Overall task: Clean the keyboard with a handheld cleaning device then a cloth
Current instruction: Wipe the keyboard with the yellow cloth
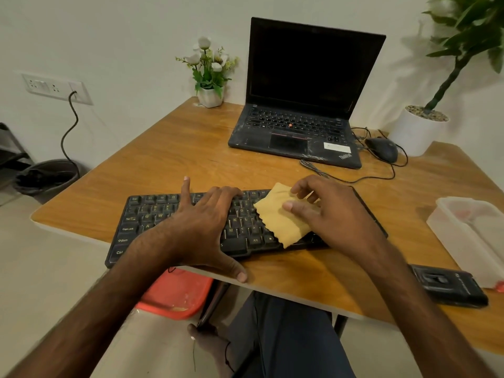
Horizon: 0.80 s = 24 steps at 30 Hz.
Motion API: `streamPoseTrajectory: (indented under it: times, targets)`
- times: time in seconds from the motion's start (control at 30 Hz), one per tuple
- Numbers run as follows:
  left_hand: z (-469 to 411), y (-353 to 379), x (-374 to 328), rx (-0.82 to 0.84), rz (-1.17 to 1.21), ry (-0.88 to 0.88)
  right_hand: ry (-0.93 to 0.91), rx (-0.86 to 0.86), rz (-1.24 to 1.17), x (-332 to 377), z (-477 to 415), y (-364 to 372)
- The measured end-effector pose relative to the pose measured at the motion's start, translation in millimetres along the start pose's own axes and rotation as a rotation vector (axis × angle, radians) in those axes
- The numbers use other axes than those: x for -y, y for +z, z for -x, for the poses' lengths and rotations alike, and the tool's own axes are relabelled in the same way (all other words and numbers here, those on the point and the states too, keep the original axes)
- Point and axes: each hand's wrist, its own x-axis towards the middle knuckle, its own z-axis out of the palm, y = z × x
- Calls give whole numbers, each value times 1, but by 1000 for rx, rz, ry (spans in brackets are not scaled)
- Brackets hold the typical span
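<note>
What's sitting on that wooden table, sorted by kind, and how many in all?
Computer gear: 3 (laptop, keyboard, mouse)
Plants: 2 (flower pot, big pot)
Cleaning items: 2 (yellow cloth, black device)
Containers: 1 (plastic box)
Total: 8

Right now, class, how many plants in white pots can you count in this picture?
2. A small flowering plant stands at the table's far edge, left of the laptop. A taller leafy plant stands at the far right, its top cut off by the frame. None appear hidden.

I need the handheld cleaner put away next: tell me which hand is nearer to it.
Right. The right hand presses the yellow cloth on the keyboard's right half, nearer the handheld cleaner; the left hand braces the middle.
</note>
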Motion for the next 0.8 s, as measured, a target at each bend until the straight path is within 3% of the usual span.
streamPoseTrajectory:
  times: [0.13,0.5,0.63,0.8]
  targets:
    - [-1,1,1,9,1,-2,75,0,119,-8,-3,-10]
    - [-1,3,2,3,28,2,214,144,3,-3,-10,-17]
    - [-1,2,1,9,20,1,285,159,-555,11,-15,-30]
    - [0,0,-1,23,15,-21,204,34,-944,27,-34,-58]
